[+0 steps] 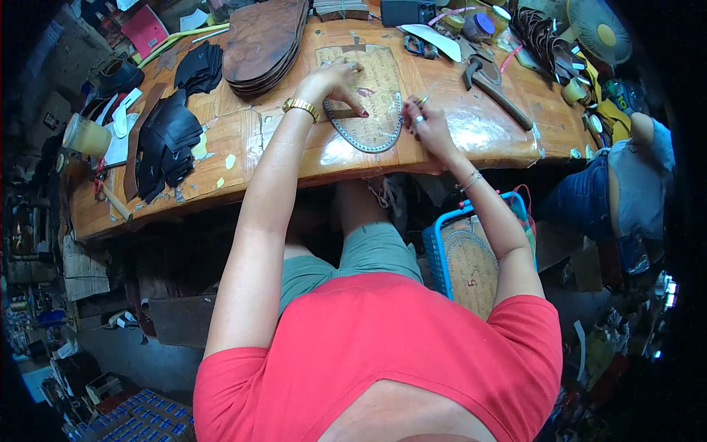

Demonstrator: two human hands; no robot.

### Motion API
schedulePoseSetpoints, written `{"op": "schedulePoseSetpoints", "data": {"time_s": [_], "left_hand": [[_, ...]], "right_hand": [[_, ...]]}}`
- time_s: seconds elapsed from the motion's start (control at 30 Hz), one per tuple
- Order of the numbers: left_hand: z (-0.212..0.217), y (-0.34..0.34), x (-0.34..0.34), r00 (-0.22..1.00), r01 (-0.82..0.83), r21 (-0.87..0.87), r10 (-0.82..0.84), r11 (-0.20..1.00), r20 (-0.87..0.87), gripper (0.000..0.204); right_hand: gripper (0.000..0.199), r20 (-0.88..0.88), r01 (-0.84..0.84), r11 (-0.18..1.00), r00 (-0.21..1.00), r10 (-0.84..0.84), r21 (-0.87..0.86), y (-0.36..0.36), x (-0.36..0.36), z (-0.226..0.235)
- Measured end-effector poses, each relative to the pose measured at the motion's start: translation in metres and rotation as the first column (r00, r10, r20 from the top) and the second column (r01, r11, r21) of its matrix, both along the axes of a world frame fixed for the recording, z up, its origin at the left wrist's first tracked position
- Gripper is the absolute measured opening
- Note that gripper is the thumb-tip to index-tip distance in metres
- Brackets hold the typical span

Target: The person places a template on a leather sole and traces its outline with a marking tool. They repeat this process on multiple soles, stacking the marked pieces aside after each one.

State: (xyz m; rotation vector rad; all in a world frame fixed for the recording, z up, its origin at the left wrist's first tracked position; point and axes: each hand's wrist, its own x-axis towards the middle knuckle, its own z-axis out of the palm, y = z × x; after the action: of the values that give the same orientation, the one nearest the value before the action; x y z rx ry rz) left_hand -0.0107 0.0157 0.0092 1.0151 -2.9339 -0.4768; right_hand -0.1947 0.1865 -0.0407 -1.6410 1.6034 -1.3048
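Left hand (340,81): palm down, thumb spread wide from the fingers, resting on the brown board; nothing is seen gripped. The spread seems meant to press the piece flat and stop it sliding.

Right hand (428,121): fingers drawn narrow around a slim pale stick (423,100), kind too small to tell; held just beside the board's right edge, probably for fine control. Whether the fingertips touch the edge cannot be told.

Brown board (383,74): one, lying on the table directly before the person, rounded end toward the body, presumably to bring the curve within easy reach.

Pale dotted strip (368,149): one, following the rounded end in a U.

Wooden table (221,125): glossy, scuffed, supporting the above.

Hammer (504,105): one, right of the right hand, handle toward the near edge, apparently ready to grasp.

Stack of brown sheets (265,44): beyond the left forearm, layered, likely to save room.

Black pieces (168,140): overlapped in a fanned pile at left, perhaps for easy picking.

Jar (87,136): yellowish, at the far left.

Blue basket (440,258): beside the right thigh, below the table, holding a similar board (471,272).
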Motion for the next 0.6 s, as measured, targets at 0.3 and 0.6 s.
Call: {"op": "schedulePoseSetpoints", "data": {"time_s": [0.3, 0.6], "left_hand": [[0.000, 0.001, 0.000, 1.000, -0.006, -0.025, 0.007, 1.000, 0.011, 0.116], [-0.007, -0.004, -0.001, 1.000, -0.008, -0.001, 0.008, 1.000, -0.010, 0.116]], "right_hand": [[0.029, 0.152, -0.015, 1.000, 0.988, 0.018, -0.020, 0.003, 0.006, -0.002], [0.026, 0.163, -0.043, 0.999, 0.986, 0.042, 0.000, 0.007, 0.008, -0.001]]}}
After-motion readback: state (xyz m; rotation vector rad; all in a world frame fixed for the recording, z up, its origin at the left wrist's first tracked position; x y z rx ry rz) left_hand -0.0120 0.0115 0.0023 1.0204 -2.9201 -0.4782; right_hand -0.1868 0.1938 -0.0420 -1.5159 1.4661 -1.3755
